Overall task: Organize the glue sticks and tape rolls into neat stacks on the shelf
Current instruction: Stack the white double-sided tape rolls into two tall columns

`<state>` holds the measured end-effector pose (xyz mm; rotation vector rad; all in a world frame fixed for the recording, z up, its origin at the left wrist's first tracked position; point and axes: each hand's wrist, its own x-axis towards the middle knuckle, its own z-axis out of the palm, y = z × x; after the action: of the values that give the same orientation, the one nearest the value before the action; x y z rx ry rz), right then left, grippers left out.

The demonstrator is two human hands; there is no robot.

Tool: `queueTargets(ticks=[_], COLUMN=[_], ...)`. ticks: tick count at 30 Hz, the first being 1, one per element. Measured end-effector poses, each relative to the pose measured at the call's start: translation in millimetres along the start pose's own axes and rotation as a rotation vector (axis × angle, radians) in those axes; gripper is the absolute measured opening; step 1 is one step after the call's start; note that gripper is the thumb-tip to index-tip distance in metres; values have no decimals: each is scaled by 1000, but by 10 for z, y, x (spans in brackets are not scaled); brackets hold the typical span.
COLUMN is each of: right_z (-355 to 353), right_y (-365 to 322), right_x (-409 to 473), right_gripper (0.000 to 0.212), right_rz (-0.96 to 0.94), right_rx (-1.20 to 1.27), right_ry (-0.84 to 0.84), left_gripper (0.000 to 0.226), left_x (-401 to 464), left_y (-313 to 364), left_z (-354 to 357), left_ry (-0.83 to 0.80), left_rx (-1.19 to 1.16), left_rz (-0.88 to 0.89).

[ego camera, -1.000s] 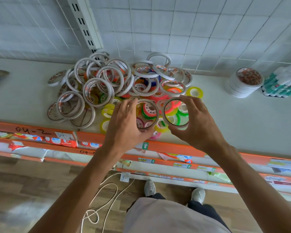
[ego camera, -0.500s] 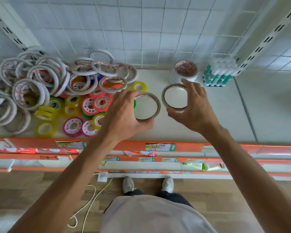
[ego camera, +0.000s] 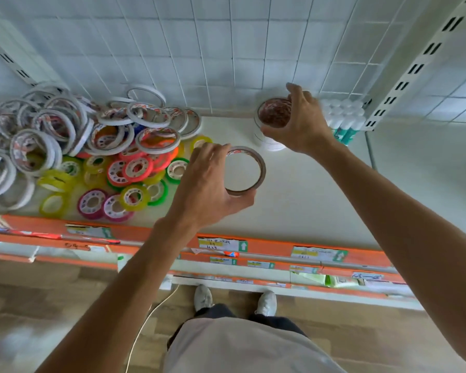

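left grip: the left hand (ego camera: 207,189) holds one thin tape roll (ego camera: 244,170), fingers curled over its far rim and thumb under the near rim; ring held roughly flat above the bare white shelf (ego camera: 307,200), centre open, brownish band with a red-printed edge.

right grip: the right hand (ego camera: 299,122) is curled round the top roll (ego camera: 275,113) of the neat stack (ego camera: 267,138), fingertips on its rim. that roll shows a red-brown printed face; white roll edges are layered below it. stack stands near the back wall, just left of the glue sticks (ego camera: 345,119), which are upright, packed together, white caps over teal bodies.

left part of the shelf: loose heap of tape rolls (ego camera: 92,146). large thin white rings with red print lie tilted and overlapping at the back; small glossy translucent rolls in yellow, green, pink and orange lie in front, mostly flat.

shelf front edge: orange strip (ego camera: 267,247) with paper labels.
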<state>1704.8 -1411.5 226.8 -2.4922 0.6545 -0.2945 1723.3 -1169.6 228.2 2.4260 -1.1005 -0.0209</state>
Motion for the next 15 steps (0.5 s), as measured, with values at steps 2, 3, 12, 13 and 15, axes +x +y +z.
queueTargets(ticks=[2, 3, 12, 13, 15], right_z=[14, 22, 3, 3, 11], right_y=[28, 40, 83, 86, 95], right_x=[40, 56, 85, 85, 81], right_gripper=[100, 100, 99, 99, 98], right_rz=[-5, -8, -47, -49, -50], right_rx=[-9, -10, 20, 22, 28], right_ry=[-12, -20, -53, -54, -55], left_gripper=[88, 88, 88, 88, 88], left_x=[-19, -26, -86, -91, -100], left_y=[31, 47, 121, 128, 142], left_z=[30, 40, 62, 63, 73], left_ry=[-8, -10, 8, 12, 17], left_rx=[11, 19, 44, 47, 54], left_rz=[-17, -26, -86, -88, -91])
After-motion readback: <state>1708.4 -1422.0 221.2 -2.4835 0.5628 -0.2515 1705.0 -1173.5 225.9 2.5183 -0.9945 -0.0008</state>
